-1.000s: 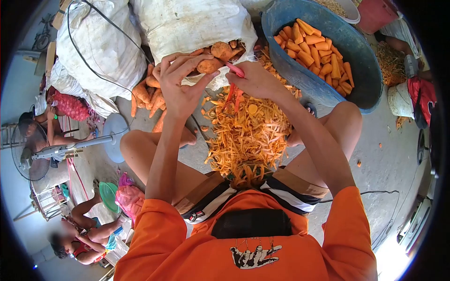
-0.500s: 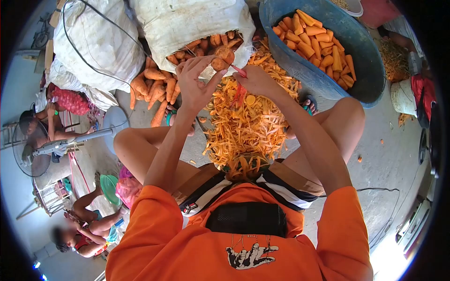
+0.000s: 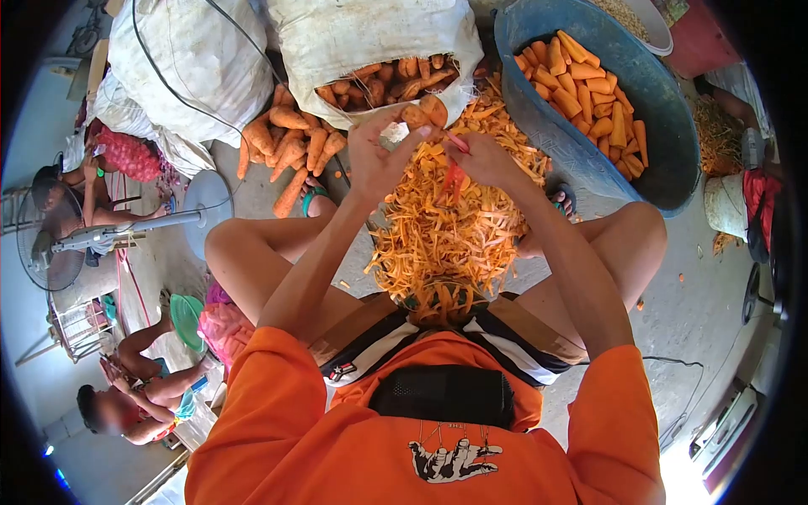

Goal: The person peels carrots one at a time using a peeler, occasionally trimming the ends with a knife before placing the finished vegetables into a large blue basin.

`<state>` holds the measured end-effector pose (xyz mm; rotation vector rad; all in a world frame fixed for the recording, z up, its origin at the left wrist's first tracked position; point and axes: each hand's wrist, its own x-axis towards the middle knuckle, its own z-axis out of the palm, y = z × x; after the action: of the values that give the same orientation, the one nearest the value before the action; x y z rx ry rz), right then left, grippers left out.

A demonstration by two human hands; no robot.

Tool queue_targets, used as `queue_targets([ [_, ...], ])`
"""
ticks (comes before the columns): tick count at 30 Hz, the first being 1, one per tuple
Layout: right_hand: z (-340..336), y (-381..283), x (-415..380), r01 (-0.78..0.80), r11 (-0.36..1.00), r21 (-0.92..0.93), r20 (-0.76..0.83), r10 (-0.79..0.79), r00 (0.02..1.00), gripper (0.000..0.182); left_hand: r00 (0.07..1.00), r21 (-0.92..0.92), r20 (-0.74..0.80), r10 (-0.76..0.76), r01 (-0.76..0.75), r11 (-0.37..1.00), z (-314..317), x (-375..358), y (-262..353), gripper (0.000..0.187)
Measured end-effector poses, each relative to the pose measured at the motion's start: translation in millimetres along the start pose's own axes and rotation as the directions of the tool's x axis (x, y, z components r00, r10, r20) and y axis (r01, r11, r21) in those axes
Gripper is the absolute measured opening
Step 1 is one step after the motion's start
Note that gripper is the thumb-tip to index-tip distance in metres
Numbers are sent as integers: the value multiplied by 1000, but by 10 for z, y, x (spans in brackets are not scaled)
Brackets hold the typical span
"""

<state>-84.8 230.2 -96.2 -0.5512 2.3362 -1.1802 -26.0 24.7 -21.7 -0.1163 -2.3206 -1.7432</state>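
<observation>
My left hand (image 3: 379,156) grips a stubby, knobbly carrot (image 3: 433,110) by its side, with two rounded lumps showing beyond the fingers. Close on its right, my right hand (image 3: 492,160) is closed around a small red-handled tool (image 3: 457,142), whose working end I cannot make out against the carrot. Something flat and red (image 3: 452,178) hangs below that hand. Under both hands spreads a deep heap of orange carrot peelings (image 3: 446,231), reaching back between my knees.
A white sack (image 3: 370,38) of unpeeled carrots lies open ahead, with loose carrots (image 3: 290,143) spilling beside it. Peeled carrots fill part of a blue tub (image 3: 673,135) at right. A standing fan (image 3: 50,248) and two seated people are at left.
The view has shifted slightly, so the sack and tub sit lower and further right. The carrot has turned a little in my left hand; both hands stay close together.
</observation>
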Motion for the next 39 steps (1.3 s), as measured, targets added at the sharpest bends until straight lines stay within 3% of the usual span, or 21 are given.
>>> queue_targets([
  [2,61,-72,-3,58,997,42,-66,-56,996,44,970,207,-89,226,-204,957,-87,44,-23,28],
  [4,99,-5,55,148,989,15,-55,-147,988,39,967,175,-67,248,-233,957,-172,77,-117,29],
  [5,134,265,202,-75,993,91,220,53,974,37,990,148,-41,137,-129,980,-181,15,-306,31],
  [6,92,251,169,-73,994,83,220,53,974,37,999,127,-20,33,-31,991,-181,-35,-447,32],
  [7,23,197,166,-132,988,-84,248,149,957,36,997,311,-1,-73,69,948,-180,-66,-462,36],
  [8,-42,156,172,-186,951,-247,258,249,934,35,998,312,-1,-62,59,948,-150,-8,-500,36],
  [10,-28,95,121,-219,954,-206,183,258,949,34,996,117,-64,63,-55,992,-41,77,-456,37],
  [12,-105,24,137,-135,963,-233,-14,135,991,29,998,44,-48,47,-45,998,-106,145,-378,38],
  [14,-199,-60,113,-128,947,-295,-81,109,991,27,970,86,122,-209,199,976,-304,171,-297,45],
  [15,-213,-112,93,-126,928,-351,-146,79,986,25,917,275,188,-352,295,915,-402,180,-225,57],
  [16,-223,-168,68,-121,929,-349,-139,76,987,25,916,279,182,-357,300,912,-427,171,-223,57],
  [18,-242,-261,12,-94,879,-467,-164,18,986,24,846,601,246,-473,250,759,-402,212,-239,51],
  [22,-237,-312,-64,-22,818,-574,-161,-87,983,25,746,471,320,-585,411,781,-280,261,-125,64],
  [25,-240,-137,33,12,826,-563,-182,-138,973,26,757,625,329,-565,274,731,-297,223,-84,68],
  [26,-274,108,185,-121,881,-458,11,142,990,28,753,623,331,-569,279,731,-323,197,-115,68],
  [27,-282,396,260,-283,882,-377,235,386,892,30,728,602,387,-566,266,753,-372,144,-163,69],
  [29,-464,1062,313,-125,699,-705,206,370,906,49,715,581,448,-538,224,782,-452,239,-204,71],
  [32,-832,572,206,-313,835,-453,47,373,927,49,733,469,400,-550,352,810,-632,69,-228,70],
  [34,-893,537,207,-284,814,-506,-18,319,947,47,838,615,231,-495,268,741,-665,95,-165,69],
  [36,-843,485,74,-285,792,-539,-84,286,954,45,856,617,204,-474,263,741,-655,138,-94,68],
  [39,-754,9,15,-213,821,-529,-93,193,977,34,945,474,36,-326,272,837,-598,204,16,63],
])
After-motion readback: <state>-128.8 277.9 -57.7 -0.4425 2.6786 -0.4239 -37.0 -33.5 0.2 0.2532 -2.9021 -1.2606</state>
